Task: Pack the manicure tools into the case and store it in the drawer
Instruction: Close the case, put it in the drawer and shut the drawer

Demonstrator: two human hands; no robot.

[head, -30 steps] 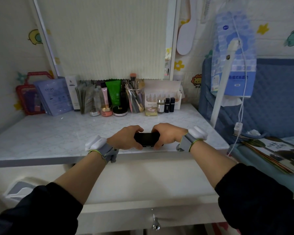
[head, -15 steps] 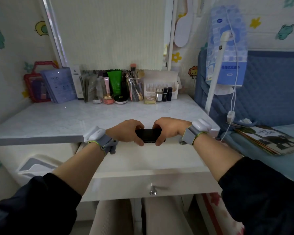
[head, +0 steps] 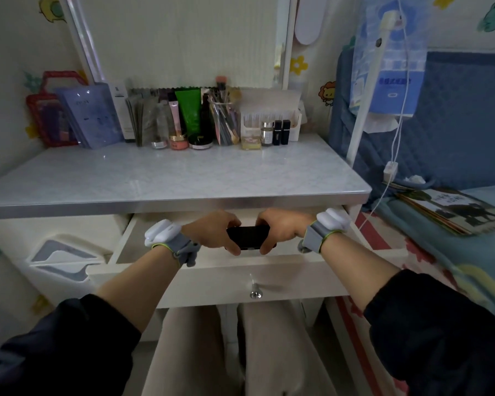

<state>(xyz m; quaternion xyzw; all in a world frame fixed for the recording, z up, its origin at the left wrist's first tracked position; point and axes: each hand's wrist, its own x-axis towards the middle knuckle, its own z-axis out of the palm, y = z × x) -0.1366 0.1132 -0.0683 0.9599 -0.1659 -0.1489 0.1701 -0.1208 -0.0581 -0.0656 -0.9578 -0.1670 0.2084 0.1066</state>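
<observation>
From the head view, the case (head: 247,238), a small flat black rectangle with rounded corners and a dull sheen, sits between the two hands over the open drawer (head: 212,274). The left hand (head: 212,234) curls around its left end and the right hand (head: 282,230) around its right end, fingers closed on it from both sides. The drawer is smooth white board with a small shiny metal knob (head: 255,292) on its front, pulled out beneath the glossy, pale marble-patterned table (head: 166,178) with its silvery front edge. Half a second ago the hands held the case at the table's front edge with the drawer shut; now the drawer is out and the case is down inside its opening.
</observation>
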